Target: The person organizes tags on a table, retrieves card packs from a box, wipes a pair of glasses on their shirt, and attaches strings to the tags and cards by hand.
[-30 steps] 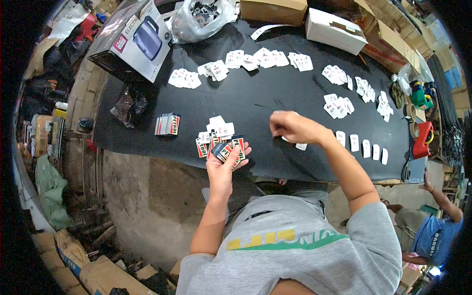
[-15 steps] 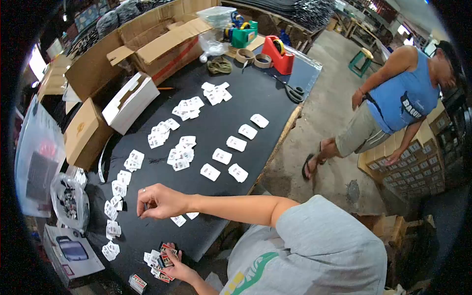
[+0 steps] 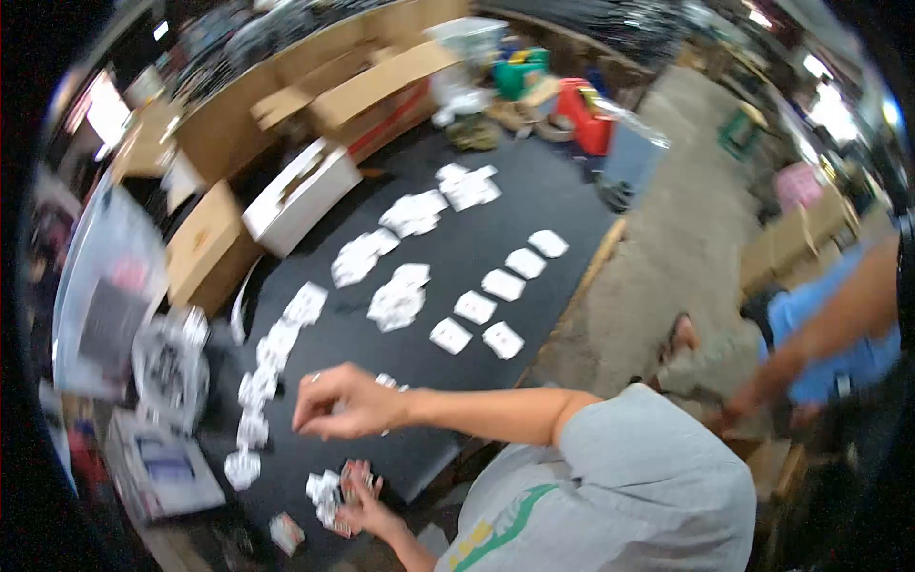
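Observation:
My left hand (image 3: pixel 367 512), low in the view, is closed around a few small printed cards (image 3: pixel 356 477) with dark and red marks. More white cards (image 3: pixel 326 490) lie against its fingers on the black tabletop. Curled above the table is my right hand (image 3: pixel 345 400), wearing a ring, its fingertips pressed together; whether anything small sits in them is hidden. A white card partly shows behind this wrist. To its left runs a curved line of overlapping white card piles (image 3: pixel 276 345). A small stack of printed cards (image 3: pixel 286 534) rests near the front edge.
Farther back are more card piles (image 3: pixel 398 297) and spaced single cards (image 3: pixel 503 284). Cartons (image 3: pixel 376 100), a white box (image 3: pixel 303 195), a plastic bag (image 3: pixel 172 372) and a red tape dispenser (image 3: pixel 583 116) border the table. A co-worker (image 3: pixel 829 324) bends at the right.
The view has swung, shifting the table rightward and blurring the picture. The co-worker has bent lower toward the bottom right. Both my hands keep nearly the same pose.

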The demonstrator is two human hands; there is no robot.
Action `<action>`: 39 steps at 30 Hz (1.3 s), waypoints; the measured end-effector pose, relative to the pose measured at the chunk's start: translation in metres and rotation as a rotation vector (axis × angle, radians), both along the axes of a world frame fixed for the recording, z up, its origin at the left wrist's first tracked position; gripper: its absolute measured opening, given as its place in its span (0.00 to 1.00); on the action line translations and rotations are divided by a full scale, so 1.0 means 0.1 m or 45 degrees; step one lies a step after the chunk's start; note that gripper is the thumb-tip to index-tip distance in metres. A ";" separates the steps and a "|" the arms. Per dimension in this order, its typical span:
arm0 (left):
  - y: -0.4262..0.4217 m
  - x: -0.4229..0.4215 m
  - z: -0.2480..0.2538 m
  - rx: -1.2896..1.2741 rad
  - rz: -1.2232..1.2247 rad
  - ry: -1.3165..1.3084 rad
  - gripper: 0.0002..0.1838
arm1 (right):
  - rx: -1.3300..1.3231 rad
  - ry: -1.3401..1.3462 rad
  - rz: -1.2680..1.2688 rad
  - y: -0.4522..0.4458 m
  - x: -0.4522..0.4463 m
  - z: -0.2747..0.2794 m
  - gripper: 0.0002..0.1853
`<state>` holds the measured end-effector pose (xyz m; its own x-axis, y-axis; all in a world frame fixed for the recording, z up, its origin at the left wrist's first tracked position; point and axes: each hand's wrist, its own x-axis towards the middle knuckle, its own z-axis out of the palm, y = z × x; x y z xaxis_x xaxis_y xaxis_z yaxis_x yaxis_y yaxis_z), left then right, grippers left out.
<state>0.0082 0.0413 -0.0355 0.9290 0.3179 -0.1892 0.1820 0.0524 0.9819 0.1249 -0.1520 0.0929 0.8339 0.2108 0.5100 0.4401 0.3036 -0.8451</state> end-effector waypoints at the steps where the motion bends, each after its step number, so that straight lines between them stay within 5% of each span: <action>1: -0.15 -0.01 0.31 0.054 -0.005 0.082 0.20 | -0.110 -0.060 -0.030 0.01 -0.01 0.01 0.05; 5: -0.05 -0.04 0.40 -0.284 0.182 0.075 0.18 | -0.203 -0.023 0.056 0.11 -0.06 0.07 0.06; 17: 0.04 -0.27 0.47 -0.495 0.276 0.042 0.10 | -0.116 0.440 0.243 0.44 -0.20 0.00 0.05; 26: 0.04 -0.29 0.53 -0.415 0.350 -0.055 0.09 | -0.737 0.738 0.455 0.61 -0.37 -0.28 0.04; 31: -0.03 -0.29 0.60 -0.315 0.345 -0.103 0.13 | -0.905 0.346 0.206 0.68 -0.45 -0.38 0.04; 39: -0.08 -0.27 0.58 -0.050 0.318 -0.173 0.11 | -0.899 0.338 0.178 0.68 -0.49 -0.42 0.04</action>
